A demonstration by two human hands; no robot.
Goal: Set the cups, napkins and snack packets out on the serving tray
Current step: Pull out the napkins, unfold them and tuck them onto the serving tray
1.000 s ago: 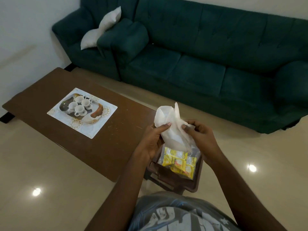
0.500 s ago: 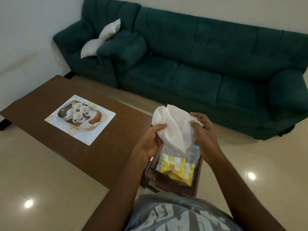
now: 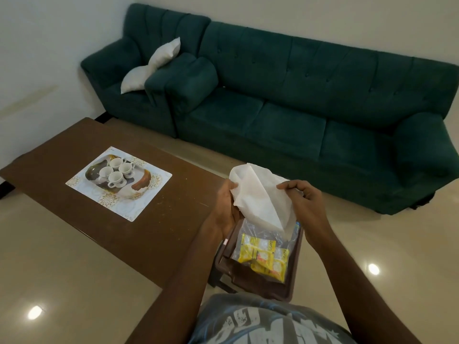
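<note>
- The white napkin (image 3: pixel 260 197) is spread wider than it was a moment ago, and the two hands have moved farther apart.
- The brown table (image 3: pixel 161 219) has a long near edge. Shiny floor (image 3: pixel 62 256) lies open all along it.
- Past the far edge of the table a strip of floor runs between it and the green sofa (image 3: pixel 298 108).
- A white pillow (image 3: pixel 151 68) leans on the sofa seat beyond the table's far end.
- A small brown stool (image 3: pixel 258 285) stands just beside the table's near right corner.
- A pale mat (image 3: pixel 146 194) lies on the table's left half, with bare wood all round it.
- The serving tray (image 3: pixel 129 193) sits on that mat, and four white cups (image 3: pixel 115 171) stand close together on it.
- The snack packets (image 3: pixel 263 256) are yellow. They lie in a clear bag (image 3: pixel 248 225) on the stool, off the table.
- The napkin hangs in the air above the stool, just off the table's right end.
- The left hand (image 3: pixel 227 207) grips the napkin's left edge, thumb in front.
- The right hand (image 3: pixel 305 202) pinches the top right edge with bent fingers.
- The hands are apart, with the napkin stretched between them.
</note>
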